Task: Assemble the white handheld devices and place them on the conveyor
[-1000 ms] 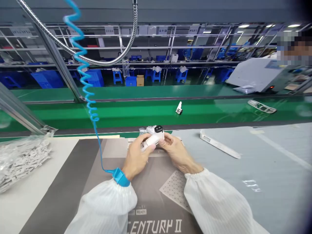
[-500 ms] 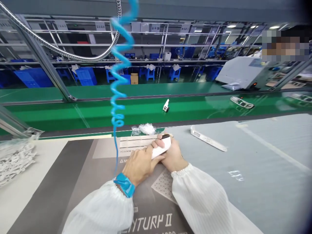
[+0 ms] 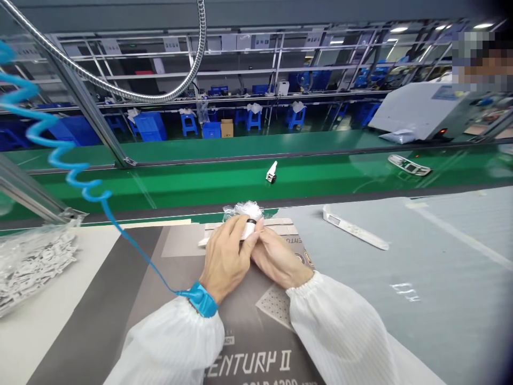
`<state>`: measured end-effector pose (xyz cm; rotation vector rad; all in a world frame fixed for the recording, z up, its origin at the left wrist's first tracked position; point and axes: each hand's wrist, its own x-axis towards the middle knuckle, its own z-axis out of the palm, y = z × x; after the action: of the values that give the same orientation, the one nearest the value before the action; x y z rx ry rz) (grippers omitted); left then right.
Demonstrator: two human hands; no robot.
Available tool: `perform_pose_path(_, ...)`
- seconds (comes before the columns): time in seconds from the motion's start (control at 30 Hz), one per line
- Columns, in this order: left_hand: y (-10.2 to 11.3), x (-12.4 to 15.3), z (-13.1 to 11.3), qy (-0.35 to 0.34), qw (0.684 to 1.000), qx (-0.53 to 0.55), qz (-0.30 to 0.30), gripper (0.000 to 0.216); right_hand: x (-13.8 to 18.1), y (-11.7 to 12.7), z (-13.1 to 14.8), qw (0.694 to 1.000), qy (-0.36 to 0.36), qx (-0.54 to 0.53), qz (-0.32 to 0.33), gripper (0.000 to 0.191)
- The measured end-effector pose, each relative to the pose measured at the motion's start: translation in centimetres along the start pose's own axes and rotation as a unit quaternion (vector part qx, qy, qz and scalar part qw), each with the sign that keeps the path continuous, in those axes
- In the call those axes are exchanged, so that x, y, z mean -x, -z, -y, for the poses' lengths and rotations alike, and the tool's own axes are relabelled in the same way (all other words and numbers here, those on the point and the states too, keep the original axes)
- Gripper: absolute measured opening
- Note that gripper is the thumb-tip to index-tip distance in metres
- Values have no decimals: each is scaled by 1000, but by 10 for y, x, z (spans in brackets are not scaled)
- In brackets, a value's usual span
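A white plastic housing with a black end (image 3: 248, 230) is held between both hands above the grey printed cardboard. My left hand (image 3: 227, 259), with a blue wrist strap (image 3: 203, 300) on it, is wrapped over the housing from above, and a pale narrow tip sticks out to its left. At the black end the fingers of my right hand (image 3: 280, 259) close against the housing, beside my left fingertips. Most of the housing is hidden by the hands. To the right, a long white plastic shell (image 3: 355, 229) lies on the grey mat.
Crumpled clear plastic (image 3: 247, 208) sits just beyond my hands. On the green belt (image 3: 200, 184) are a white-and-black part (image 3: 271, 172) and a long white shell (image 3: 409, 164). A bag of small white parts (image 3: 44, 264) lies left. A blue coiled cord (image 3: 76, 166) runs to the strap.
The housing has turned in my hands, its tip now pointing left, with my left hand covering more of it. The coiled cord has swung left. The view has shifted slightly.
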<state>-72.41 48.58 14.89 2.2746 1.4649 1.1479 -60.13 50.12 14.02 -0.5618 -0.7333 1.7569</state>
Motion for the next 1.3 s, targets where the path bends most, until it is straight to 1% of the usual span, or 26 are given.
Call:
perform_pose_path(0.07,-4,0,-6,-25,999,-13,-27,34,-1,1,-3,999,9,-17,-28,21)
perform_pose_path(0.13,-5,-1,-9,-38,998,-9,-46,32,-1,1,-3,999,11,-28,-41,24)
perform_pose_path(0.17,-5,-2,-9,-36,998,-2,-41,32,-1,0,-1,999,8,-27,-40,25)
perform_pose_path(0.2,-3,-3,-8,-27,999,3,-25,33,-1,-1,0,999,2,-23,-37,27)
perform_pose_path(0.23,1,-4,-6,-9,1000,5,0,35,-2,-1,1,999,-1,-14,-34,30)
perform_pose_path(0.3,11,-7,3,52,997,-1,63,42,-4,1,4,999,12,16,-40,38)
perform_pose_path(0.37,26,-9,18,138,985,-4,104,48,-8,8,7,992,54,80,-87,45)
perform_pose_path(0.4,34,-11,27,188,976,1,108,49,-10,14,9,981,81,128,-124,46)
perform_pose_path(0.43,42,-14,37,234,967,8,101,48,-13,19,10,963,107,183,-165,47)
perform_pose_path(0.5,59,-23,59,311,948,11,70,45,-17,31,12,918,144,290,-229,44)
perform_pose_path(0.57,75,-40,83,335,941,-19,36,38,-19,40,13,880,163,367,-255,39)
perform_pose_path(0.63,87,-60,105,343,937,-61,8,38,-18,43,13,860,166,415,-247,30)
perform_pose_path(0.7,94,-80,125,353,929,-110,-1,42,-14,40,13,840,155,475,-209,22)
perform_pose_path(0.73,96,-89,133,358,924,-136,2,42,-12,38,12,823,150,516,-185,20)
perform_pose_path(0.8,96,-101,145,366,911,-187,16,39,-7,33,11,769,138,608,-144,17)
perform_pose_path(0.83,94,-106,149,368,905,-212,23,37,-5,30,11,741,134,645,-129,14)
perform_pose_path(0.87,91,-110,151,367,899,-237,27,36,-3,28,10,722,132,669,-116,10)
perform_pose_path(0.9,87,-114,151,362,895,-260,27,36,-2,26,10,715,131,679,-105,8)
perform_pose_path(0.97,76,-124,148,341,892,-297,17,39,-2,24,9,728,139,665,-92,12)
perform_pose_path(1.03,59,-141,140,313,898,-307,21,40,-3,25,9,744,170,638,-104,11)
perform_pose_path(1.07,47,-152,135,300,905,-301,32,40,-4,26,9,744,188,630,-117,11)
perform_pose_path(1.13,18,-176,122,273,921,-267,73,38,-6,29,8,729,211,635,-146,10)
perform_pose_path(1.23,-36,-209,99,218,950,-190,117,39,-9,35,5,696,205,666,-176,13)
perform_pose_path(1.3,-70,-221,85,192,961,-148,132,42,-9,38,4,689,212,669,-182,17)
